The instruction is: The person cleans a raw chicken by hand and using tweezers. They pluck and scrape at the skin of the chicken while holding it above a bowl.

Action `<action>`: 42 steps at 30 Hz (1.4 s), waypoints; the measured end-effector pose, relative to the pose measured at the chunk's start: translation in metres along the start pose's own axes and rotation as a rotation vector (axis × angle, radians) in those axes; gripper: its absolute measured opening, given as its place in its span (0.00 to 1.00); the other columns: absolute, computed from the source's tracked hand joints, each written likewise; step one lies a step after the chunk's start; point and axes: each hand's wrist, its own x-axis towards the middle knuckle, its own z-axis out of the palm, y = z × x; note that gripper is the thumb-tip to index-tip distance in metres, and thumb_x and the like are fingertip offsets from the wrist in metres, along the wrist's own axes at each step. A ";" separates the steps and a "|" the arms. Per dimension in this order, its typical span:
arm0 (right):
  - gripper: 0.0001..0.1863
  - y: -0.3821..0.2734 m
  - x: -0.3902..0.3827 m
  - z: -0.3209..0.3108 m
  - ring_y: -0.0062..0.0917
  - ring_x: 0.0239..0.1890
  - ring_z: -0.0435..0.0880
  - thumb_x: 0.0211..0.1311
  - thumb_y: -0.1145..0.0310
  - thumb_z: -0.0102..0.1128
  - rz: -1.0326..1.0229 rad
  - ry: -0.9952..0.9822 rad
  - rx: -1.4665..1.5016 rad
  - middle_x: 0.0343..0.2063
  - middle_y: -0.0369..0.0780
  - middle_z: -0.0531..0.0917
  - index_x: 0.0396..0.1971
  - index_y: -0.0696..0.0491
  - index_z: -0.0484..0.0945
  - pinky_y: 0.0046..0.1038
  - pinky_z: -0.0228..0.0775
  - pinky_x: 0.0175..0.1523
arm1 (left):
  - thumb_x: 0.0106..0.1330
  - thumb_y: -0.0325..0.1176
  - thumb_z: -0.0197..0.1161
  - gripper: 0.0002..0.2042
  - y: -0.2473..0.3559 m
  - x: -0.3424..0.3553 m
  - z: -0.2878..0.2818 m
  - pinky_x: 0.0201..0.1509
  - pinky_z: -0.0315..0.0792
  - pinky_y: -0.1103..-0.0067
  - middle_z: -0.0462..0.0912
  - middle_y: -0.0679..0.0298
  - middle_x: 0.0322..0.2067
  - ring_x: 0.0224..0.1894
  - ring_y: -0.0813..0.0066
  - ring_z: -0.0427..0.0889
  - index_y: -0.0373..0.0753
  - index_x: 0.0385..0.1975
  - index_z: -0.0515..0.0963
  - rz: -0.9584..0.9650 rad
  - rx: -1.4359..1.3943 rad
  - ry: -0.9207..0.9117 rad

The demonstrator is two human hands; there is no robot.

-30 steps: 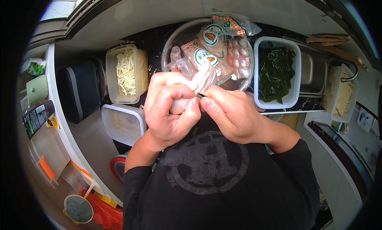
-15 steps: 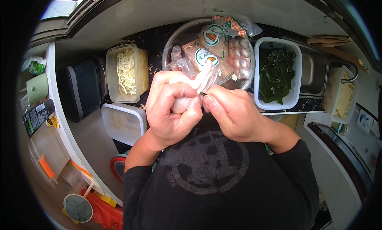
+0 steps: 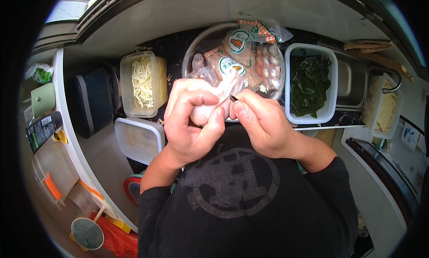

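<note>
My left hand [image 3: 187, 126] is closed around a pale pink piece of raw poultry [image 3: 203, 115], its loose whitish skin standing up above the fingers. Against its right side, my right hand [image 3: 268, 126] pinches a small dark slim tool [image 3: 233, 98] between thumb and forefinger. Most of that tool is hidden by the fingers, so its exact kind cannot be told. Both hands are close together in front of my chest. Just beyond them stands a round metal basin [image 3: 186, 57] holding plastic-wrapped meat packs [image 3: 241, 46] and more raw pieces [image 3: 270, 70].
On the left are a tub of pale shreds [image 3: 143, 81] and a whitish plastic container [image 3: 139, 139]. To the right, a white tub [image 3: 289, 86] holds dark green leafy strips, beside a metal sink [image 3: 351, 86]. Shelves [image 3: 78, 151] line the far left.
My right hand has shifted slightly up and right, drawing the dark tool a little away from the poultry piece. More of the tool's tip shows. My left hand stays nearly still.
</note>
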 end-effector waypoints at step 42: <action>0.08 -0.003 0.031 -0.028 0.40 0.30 0.82 0.60 0.71 0.59 -0.046 -0.126 -0.158 0.27 0.47 0.81 0.36 0.59 0.77 0.34 0.72 0.35 | 0.58 0.23 0.65 0.15 0.000 0.004 -0.003 0.50 0.71 0.76 0.78 0.56 0.41 0.43 0.70 0.77 0.29 0.45 0.76 -0.198 -0.265 -0.086</action>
